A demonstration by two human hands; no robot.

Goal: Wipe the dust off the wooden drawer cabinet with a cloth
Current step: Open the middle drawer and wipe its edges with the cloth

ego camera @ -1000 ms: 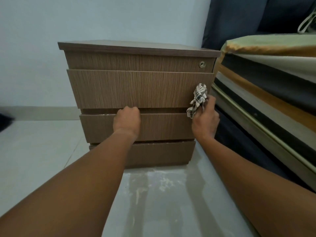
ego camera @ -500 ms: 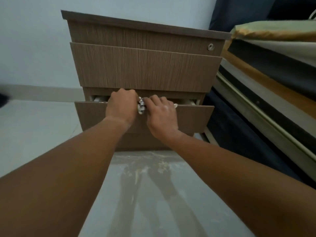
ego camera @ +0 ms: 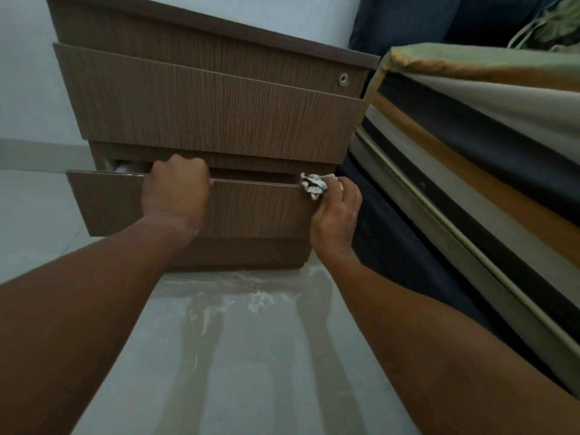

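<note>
The brown wooden drawer cabinet (ego camera: 207, 114) fills the upper middle of the head view. Its middle drawer (ego camera: 257, 208) stands pulled out a little. My left hand (ego camera: 175, 189) grips the drawer's top edge left of centre, fingers curled over it. My right hand (ego camera: 337, 215) is at the drawer's right end and holds a crumpled checked cloth (ego camera: 314, 185) pressed on the top edge at the corner. A round lock (ego camera: 343, 79) sits on the top drawer front at the right.
A stack of striped mattresses (ego camera: 470, 146) lies close to the cabinet's right side, with dark fabric (ego camera: 392, 240) below it. The pale tiled floor (ego camera: 251, 356) in front shows dust smears. A light wall (ego camera: 25, 73) stands behind at the left.
The middle drawer went from shut to pulled out. My right hand slid the cloth from the drawer's centre along the top edge to its right corner. The left hand kept its grip.
</note>
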